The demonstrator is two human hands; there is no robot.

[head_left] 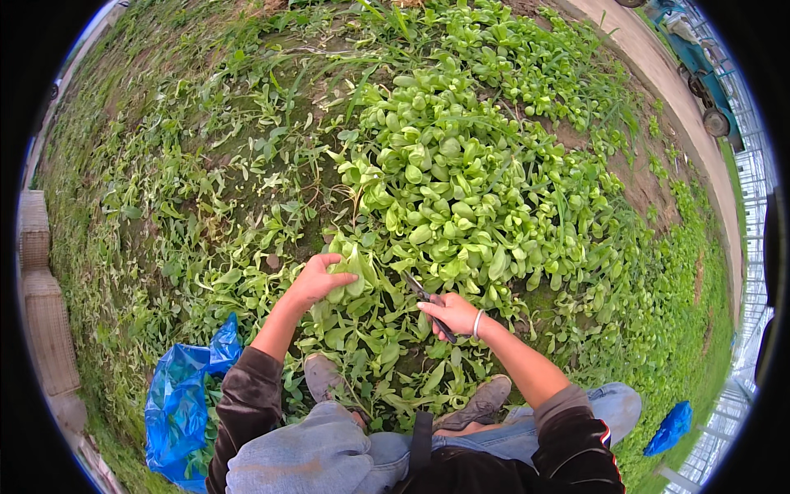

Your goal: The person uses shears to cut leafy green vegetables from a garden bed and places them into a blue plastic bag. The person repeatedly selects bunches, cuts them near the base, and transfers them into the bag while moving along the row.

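Observation:
My left hand (320, 281) has its thumb and fingers around a pale green leafy plant (352, 285), whose white base points away from me. In my right hand (453, 315) is a dark hand-held cutting tool (416, 285), its tip at the near edge of a dense patch of leafy greens (457, 197). Whether the tool is a knife or shears cannot be made out. Cut or loose leafy plants (382, 355) lie on the ground between my hands and my shoes.
An open blue plastic bag (179, 407) with greens inside stands at my left. Another blue bag (669, 428) lies to the far right. Beyond a concrete path (685, 117) a teal vehicle (703, 80) is parked. Stacked light-coloured blocks (49, 327) line the left edge.

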